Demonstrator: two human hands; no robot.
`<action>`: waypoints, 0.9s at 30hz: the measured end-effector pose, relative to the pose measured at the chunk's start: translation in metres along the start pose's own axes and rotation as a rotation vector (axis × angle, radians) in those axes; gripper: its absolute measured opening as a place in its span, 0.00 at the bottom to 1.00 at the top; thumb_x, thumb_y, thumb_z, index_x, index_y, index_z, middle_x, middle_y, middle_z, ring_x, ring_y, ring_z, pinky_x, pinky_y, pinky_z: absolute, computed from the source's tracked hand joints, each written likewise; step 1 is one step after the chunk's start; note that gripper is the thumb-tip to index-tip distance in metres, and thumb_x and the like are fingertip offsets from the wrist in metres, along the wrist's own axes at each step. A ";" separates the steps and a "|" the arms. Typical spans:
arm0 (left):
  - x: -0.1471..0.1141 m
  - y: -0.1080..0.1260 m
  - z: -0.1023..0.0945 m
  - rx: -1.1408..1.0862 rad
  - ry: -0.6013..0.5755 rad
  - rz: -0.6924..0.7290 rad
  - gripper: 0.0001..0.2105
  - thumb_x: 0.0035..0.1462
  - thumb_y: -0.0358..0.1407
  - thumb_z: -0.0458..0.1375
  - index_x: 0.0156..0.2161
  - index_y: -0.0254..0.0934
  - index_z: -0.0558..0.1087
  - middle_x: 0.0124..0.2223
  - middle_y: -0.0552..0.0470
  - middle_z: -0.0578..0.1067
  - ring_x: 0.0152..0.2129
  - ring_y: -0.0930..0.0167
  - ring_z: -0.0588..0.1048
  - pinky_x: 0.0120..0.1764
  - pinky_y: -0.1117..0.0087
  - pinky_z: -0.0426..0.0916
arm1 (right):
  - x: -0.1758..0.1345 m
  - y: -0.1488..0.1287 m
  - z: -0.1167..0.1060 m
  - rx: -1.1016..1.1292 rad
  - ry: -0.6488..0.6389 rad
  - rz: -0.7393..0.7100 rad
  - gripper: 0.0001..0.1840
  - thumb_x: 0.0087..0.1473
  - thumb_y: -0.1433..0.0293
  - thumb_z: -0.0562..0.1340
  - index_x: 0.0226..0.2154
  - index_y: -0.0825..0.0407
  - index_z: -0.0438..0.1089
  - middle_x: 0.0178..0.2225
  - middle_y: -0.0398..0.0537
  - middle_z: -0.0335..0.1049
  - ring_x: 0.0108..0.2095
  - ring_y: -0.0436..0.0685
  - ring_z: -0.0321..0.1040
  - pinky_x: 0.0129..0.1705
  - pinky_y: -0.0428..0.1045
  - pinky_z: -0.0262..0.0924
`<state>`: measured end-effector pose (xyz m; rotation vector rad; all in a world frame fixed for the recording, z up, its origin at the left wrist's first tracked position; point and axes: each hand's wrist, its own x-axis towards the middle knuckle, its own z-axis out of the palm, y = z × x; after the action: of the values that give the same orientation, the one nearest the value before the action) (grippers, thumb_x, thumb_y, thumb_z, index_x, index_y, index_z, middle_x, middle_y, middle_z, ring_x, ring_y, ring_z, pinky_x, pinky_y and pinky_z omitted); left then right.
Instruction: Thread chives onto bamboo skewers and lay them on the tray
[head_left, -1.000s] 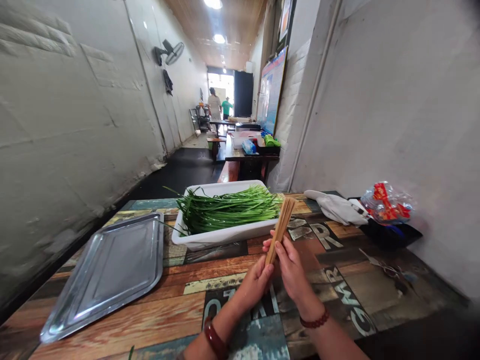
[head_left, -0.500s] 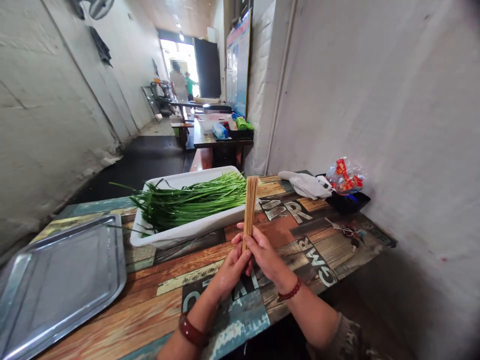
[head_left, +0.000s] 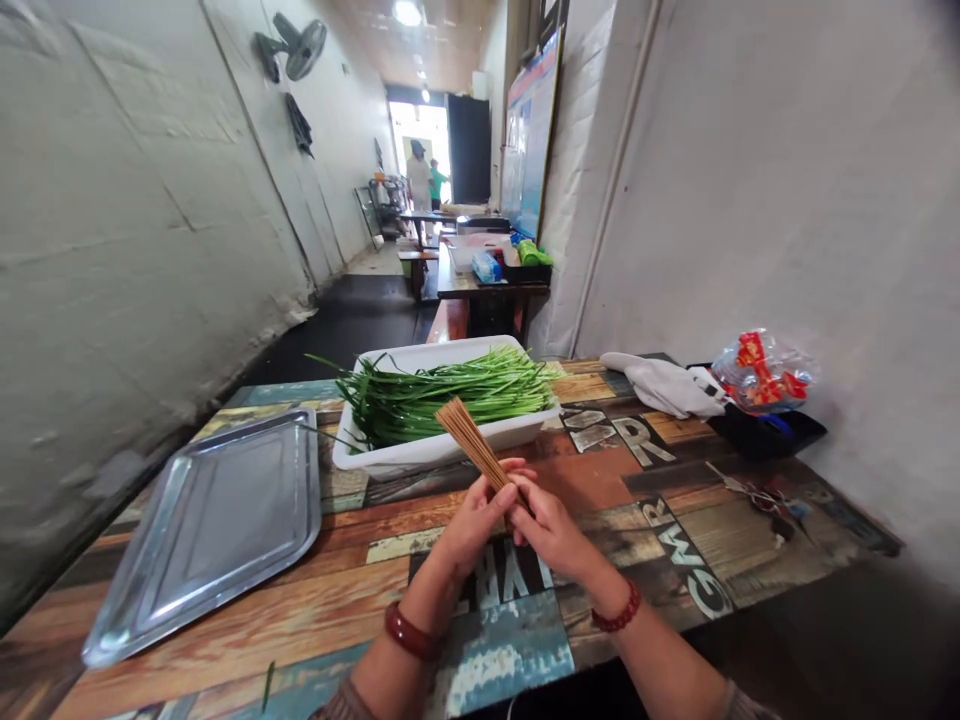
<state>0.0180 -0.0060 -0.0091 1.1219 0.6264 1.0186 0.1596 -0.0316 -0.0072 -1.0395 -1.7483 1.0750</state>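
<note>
A bundle of thin wooden skewers (head_left: 474,440) is gripped low down by both hands, its top leaning to the left and away from me. My left hand (head_left: 480,515) wraps the lower part, thumb pressed across the sticks. Close against it, my right hand (head_left: 541,515) closes round the bottom end from the right; the lowest ends are hidden in the fingers. Just beyond the hands stands a white plastic tub (head_left: 397,460) heaped with long green garlic chives (head_left: 450,388), some hanging over its left rim.
A metal tray (head_left: 225,520) lies on the wood-patterned table (head_left: 300,620) at left. On the right are a white cloth (head_left: 664,385), a plastic bag with red wrappers (head_left: 765,372), and keys (head_left: 772,500). Farther back are another table (head_left: 457,285) and two people near a doorway.
The skewer bundle has tipped from nearly upright to leaning left. Both hands stay on it. The view has swung left, so the table and tub appear farther right.
</note>
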 end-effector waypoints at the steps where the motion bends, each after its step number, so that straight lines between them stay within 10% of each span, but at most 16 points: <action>1: 0.000 -0.001 -0.002 -0.037 -0.008 -0.016 0.25 0.54 0.46 0.60 0.54 0.37 0.68 0.51 0.40 0.73 0.27 0.73 0.73 0.24 0.75 0.66 | 0.000 0.000 0.002 0.063 -0.036 0.024 0.20 0.62 0.60 0.52 0.52 0.52 0.61 0.27 0.42 0.64 0.21 0.48 0.61 0.25 0.46 0.59; 14: -0.005 0.013 -0.010 -0.247 -0.097 -0.057 0.16 0.57 0.41 0.59 0.48 0.34 0.69 0.42 0.41 0.77 0.40 0.64 0.76 0.35 0.71 0.69 | -0.001 0.009 0.013 0.567 -0.145 0.330 0.25 0.55 0.47 0.57 0.36 0.54 0.63 0.22 0.39 0.63 0.16 0.44 0.57 0.17 0.41 0.50; 27: 0.006 0.011 -0.008 -0.134 0.372 0.142 0.15 0.52 0.45 0.62 0.35 0.35 0.66 0.25 0.56 0.73 0.31 0.70 0.76 0.40 0.69 0.67 | -0.003 0.022 0.025 0.081 0.032 0.079 0.24 0.61 0.50 0.49 0.25 0.51 0.60 0.20 0.38 0.58 0.18 0.46 0.53 0.21 0.44 0.48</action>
<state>0.0101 0.0040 -0.0016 0.8741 0.7674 1.3888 0.1422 -0.0345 -0.0355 -1.0771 -1.6364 1.1623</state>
